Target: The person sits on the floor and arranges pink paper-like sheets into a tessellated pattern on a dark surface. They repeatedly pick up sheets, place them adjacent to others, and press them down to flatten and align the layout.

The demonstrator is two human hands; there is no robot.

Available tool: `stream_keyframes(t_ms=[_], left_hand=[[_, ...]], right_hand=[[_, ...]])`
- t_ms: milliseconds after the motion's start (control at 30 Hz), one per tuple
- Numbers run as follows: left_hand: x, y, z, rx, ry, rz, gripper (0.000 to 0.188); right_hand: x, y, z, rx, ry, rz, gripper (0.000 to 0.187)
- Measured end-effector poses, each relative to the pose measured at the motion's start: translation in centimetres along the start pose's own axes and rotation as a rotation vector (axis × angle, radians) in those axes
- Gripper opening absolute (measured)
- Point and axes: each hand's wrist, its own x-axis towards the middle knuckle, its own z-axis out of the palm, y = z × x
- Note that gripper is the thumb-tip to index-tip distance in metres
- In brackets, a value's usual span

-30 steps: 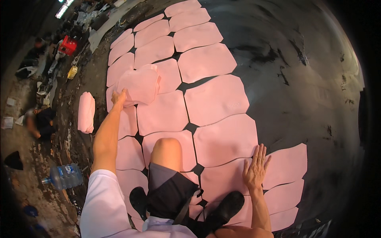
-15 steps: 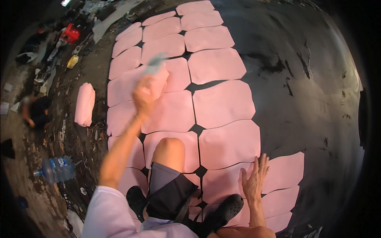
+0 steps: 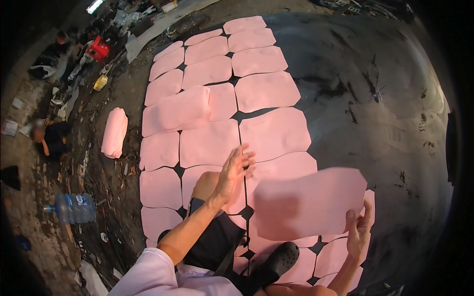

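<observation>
Pinched by one edge in my right hand (image 3: 359, 229), a pink sheet (image 3: 308, 202) with cut corners is lifted above others like it at the lower right. My fingers are behind it and the thumb is on its near face. My left hand (image 3: 236, 172) hovers above the laid sheets with its fingers apart and holds nothing; its fingertips are slightly blurred. Farther off, a stack of pink sheets (image 3: 182, 109) rests on the laid pink sheets (image 3: 210, 143), which form rows with small dark gaps on a dark surface (image 3: 355, 133).
A pink roll or folded bundle (image 3: 114, 133) lies on the littered ground at left, near a large clear water bottle (image 3: 74, 208). A seated person (image 3: 49, 138) is farther left. A red crate (image 3: 98, 49) stands at the upper left. My black clog (image 3: 282, 261) is on the sheets.
My left hand has come back from the stack toward me; a blurred greenish shape by it is gone from view. My right hand, open before, now holds up a pink sheet.
</observation>
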Motion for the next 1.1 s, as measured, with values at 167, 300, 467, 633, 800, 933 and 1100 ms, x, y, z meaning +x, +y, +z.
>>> stream_keyframes(t_ms=[167,300,467,633,800,933,1100], left_hand=[[-4.0,-5.2,1.0,-0.248,-0.293,-0.5,0.074],[-4.9,-10.4,2.9,0.294,-0.048,-0.204,0.032],[-2.7,-11.0,9.5,0.271,0.014,-0.278,0.022],[0.4,-14.3,18.8,0.141,0.123,-0.22,0.031],[1.9,-16.7,21.7,0.304,0.222,-0.234,0.034],[2.0,-17.0,21.2,0.37,0.247,-0.234,0.036],[2.0,-17.3,21.5,0.39,0.243,-0.213,0.035]], right_hand=[[0.2,11.6,1.7,0.266,0.129,0.17,0.048],[0.8,12.0,0.5,0.008,-0.022,0.226,0.048],[8.8,8.3,-7.3,-0.525,-0.047,-0.167,0.054],[16.8,2.4,-13.4,-0.801,0.106,-0.053,0.042],[20.1,6.0,-16.4,-0.798,0.076,-0.059,0.039],[20.2,8.1,-15.7,-0.794,0.079,-0.04,0.038],[19.8,9.4,-16.2,-0.741,0.084,0.028,0.039]])
